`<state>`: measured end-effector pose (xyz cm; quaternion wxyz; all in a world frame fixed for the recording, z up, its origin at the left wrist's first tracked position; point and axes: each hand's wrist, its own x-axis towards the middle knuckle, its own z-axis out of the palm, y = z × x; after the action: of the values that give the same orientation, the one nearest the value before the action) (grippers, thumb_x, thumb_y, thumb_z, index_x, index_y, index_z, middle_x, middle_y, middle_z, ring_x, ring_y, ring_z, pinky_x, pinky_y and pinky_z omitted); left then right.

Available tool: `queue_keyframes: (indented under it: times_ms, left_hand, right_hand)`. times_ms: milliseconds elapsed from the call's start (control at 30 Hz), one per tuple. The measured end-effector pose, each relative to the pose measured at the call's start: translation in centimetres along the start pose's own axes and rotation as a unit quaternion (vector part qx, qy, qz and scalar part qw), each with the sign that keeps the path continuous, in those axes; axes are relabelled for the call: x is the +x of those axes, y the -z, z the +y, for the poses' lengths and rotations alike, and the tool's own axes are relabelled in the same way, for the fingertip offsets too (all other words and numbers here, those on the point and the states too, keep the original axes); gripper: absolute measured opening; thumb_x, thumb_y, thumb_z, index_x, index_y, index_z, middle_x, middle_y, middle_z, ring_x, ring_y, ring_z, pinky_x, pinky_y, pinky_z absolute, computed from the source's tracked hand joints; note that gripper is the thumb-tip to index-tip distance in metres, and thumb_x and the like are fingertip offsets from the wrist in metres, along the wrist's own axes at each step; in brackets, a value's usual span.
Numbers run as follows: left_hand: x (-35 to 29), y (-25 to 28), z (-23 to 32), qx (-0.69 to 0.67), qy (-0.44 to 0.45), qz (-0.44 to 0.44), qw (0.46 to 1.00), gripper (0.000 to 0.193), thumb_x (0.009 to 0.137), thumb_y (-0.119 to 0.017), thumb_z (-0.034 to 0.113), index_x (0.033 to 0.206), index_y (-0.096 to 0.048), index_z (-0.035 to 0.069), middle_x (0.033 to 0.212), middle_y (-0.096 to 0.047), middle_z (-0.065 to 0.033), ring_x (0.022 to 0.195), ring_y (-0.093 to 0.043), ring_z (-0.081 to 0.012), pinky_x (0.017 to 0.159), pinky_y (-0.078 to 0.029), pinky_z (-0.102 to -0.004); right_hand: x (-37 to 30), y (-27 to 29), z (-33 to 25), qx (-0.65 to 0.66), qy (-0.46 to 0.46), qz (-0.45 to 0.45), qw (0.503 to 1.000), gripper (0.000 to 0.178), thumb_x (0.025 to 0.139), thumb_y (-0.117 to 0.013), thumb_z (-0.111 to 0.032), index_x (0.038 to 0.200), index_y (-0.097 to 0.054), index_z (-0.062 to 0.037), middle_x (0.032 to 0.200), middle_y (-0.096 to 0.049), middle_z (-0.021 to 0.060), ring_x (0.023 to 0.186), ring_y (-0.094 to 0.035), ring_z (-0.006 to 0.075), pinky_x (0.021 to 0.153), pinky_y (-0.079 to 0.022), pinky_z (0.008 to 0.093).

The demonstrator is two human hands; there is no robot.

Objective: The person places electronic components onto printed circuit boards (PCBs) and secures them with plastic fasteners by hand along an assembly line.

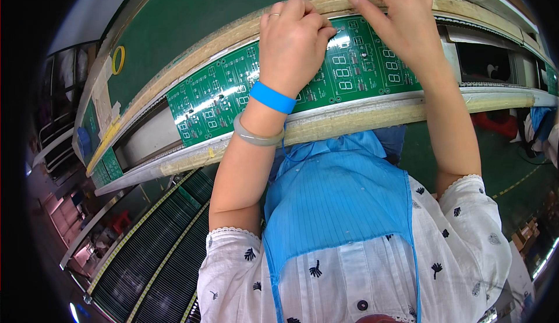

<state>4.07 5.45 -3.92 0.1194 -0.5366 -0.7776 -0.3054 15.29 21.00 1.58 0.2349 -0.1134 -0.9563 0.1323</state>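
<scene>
A long green circuit board (221, 101) lies in the rail channel before me, its face printed with white digit outlines and dotted with small parts. My left hand (293, 43) is over the middle of the board, fingers curled and thumb pressed to the fingertips. Anything in that pinch is too small or hidden to name. Farther right, my right hand (402, 17) reaches over the board's far edge. Its thumb and forefinger tips come together by the far wooden rail (233, 32); what they hold, if anything, cannot be made out.
The near rail (361, 116), covered in yellowish tape, runs between the board and my blue apron (343, 195). A yellow tape ring (118, 59) lies on the green surface at the far left. Below left stands a black slotted rack (151, 259). Another green board (108, 168) sits at the channel's left end.
</scene>
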Motion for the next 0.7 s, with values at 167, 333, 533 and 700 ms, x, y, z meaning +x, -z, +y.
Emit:
queue_keyframes:
  times_ms: [167,333,533,700]
  left_hand:
    - [0.6,0.9,-0.7,-0.05,0.033,0.025,0.998,0.01,0.079,-0.078,0.017,0.086,-0.075,0.009,0.088,-0.065,-0.0066,0.086,-0.059,-0.0285,0.077,-0.047,-0.0385]
    - [5.9,4.4,-0.6,0.042,0.072,0.044,0.996,0.013,0.084,-0.071,0.006,0.096,-0.076,0.004,0.09,-0.071,-0.0091,0.088,-0.064,-0.026,0.078,-0.051,-0.0355]
    - [12.0,1.7,-4.4,0.195,0.026,-0.01,0.98,0.014,0.082,-0.064,0.013,0.085,-0.077,0.009,0.095,-0.07,-0.0136,0.097,-0.062,-0.035,0.081,-0.048,-0.05]
    - [12.3,0.2,-5.5,0.245,0.062,-0.078,0.964,0.015,0.081,-0.063,0.015,0.082,-0.078,0.012,0.091,-0.071,-0.0136,0.095,-0.063,-0.0333,0.081,-0.045,-0.0503]
  right_hand:
    - [3.5,0.0,0.5,0.028,0.032,0.028,0.999,0.011,0.085,-0.068,-0.018,0.09,-0.072,-0.0086,0.089,-0.066,0.008,0.093,-0.059,0.0307,0.084,-0.039,0.0438]
    - [8.7,-0.6,1.5,-0.061,0.017,-0.06,0.996,0.017,0.085,-0.066,-0.022,0.087,-0.075,-0.0076,0.097,-0.069,0.0105,0.1,-0.06,0.0323,0.086,-0.041,0.0486]
    - [12.8,-2.1,3.7,-0.009,0.106,-0.152,0.983,0.015,0.079,-0.066,-0.018,0.085,-0.075,-0.0082,0.101,-0.069,0.0102,0.11,-0.057,0.0307,0.09,-0.04,0.0555]
    - [12.3,-6.4,1.6,-0.229,0.066,-0.036,0.971,0.012,0.078,-0.066,-0.016,0.082,-0.075,-0.0088,0.094,-0.07,0.0084,0.107,-0.059,0.0292,0.09,-0.04,0.0556]
